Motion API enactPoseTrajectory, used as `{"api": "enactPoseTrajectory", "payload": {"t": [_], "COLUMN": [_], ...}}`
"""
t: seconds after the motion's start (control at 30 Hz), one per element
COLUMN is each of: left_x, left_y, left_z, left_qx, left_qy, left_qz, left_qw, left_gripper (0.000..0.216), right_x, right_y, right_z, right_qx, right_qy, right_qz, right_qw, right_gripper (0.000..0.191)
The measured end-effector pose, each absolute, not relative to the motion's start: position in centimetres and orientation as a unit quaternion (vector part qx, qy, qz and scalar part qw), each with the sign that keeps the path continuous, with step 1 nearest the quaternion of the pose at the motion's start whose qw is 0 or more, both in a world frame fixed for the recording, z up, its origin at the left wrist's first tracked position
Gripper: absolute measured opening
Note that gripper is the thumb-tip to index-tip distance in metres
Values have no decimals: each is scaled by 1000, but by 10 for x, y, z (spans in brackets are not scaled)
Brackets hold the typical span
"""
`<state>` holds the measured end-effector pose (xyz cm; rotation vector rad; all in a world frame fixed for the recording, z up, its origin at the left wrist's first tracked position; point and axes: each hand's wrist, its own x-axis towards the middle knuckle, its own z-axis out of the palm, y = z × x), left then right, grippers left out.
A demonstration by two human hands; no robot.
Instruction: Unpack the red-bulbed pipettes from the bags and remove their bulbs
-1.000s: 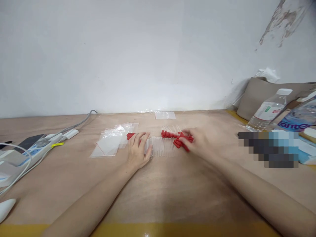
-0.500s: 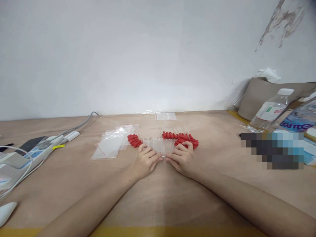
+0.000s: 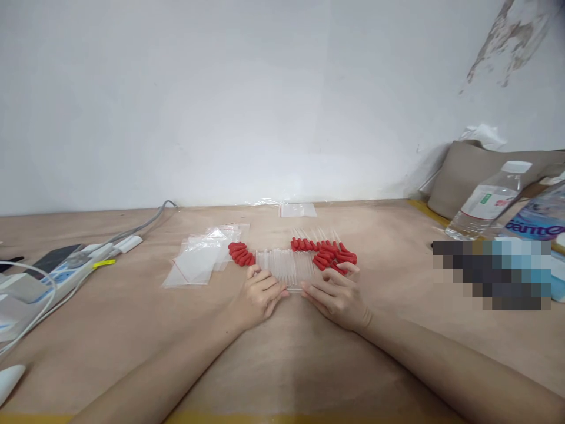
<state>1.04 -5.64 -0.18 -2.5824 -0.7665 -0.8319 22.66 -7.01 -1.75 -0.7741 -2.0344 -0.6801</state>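
A row of clear glass dropper tubes (image 3: 282,268) lies side by side on the table, pointed ends toward me. One more glass dropper tube (image 3: 294,290) lies crosswise in front of them. My left hand (image 3: 263,294) pinches its left end with thumb and fingertips. On the other end, my right hand (image 3: 338,297) has its fingertips closed. Red rubber bulbs (image 3: 241,254) are heaped left of the row, and more loose red bulbs (image 3: 325,259) sit by my right fingers. Behind are droppers with red bulbs fitted (image 3: 309,243), their glass tips pointing away.
Clear zip bags (image 3: 198,259) are stacked at the left, and another bag (image 3: 298,209) lies near the wall. A power strip (image 3: 66,274) with cables and a dark phone (image 3: 55,259) are far left. A water bottle (image 3: 488,200) and a grey-brown bag (image 3: 454,176) stand at right.
My right hand has shifted slightly right and toward me, and more of the crosswise glass tube shows between the hands. The left hand has moved a little nearer me.
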Motion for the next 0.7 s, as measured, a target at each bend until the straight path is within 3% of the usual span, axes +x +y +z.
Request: {"api": "enactPoseTrajectory", "payload": {"t": [0.33,0.43,0.57,0.7], "left_x": [10,-1,-15,-14], "left_y": [-59,-53,-40,-28], "left_z": [-5,-4,-1,-2], "left_qx": [-907,-881,-815,-802], "left_qy": [-273,-324,-437,-436], "left_qz": [-301,-333,-371,-400], "left_qw": [111,92,84,88], "left_gripper": [24,27,23,28], "right_x": [235,245,261,274], "right_y": [-71,-67,-52,-34], "right_z": [-10,-6,2,10], "right_qx": [-273,-330,-484,-537], "right_qy": [-810,-792,-735,-714], "right_qz": [-322,-289,-93,133], "right_qw": [408,425,465,430], "right_gripper": [13,9,14,24]}}
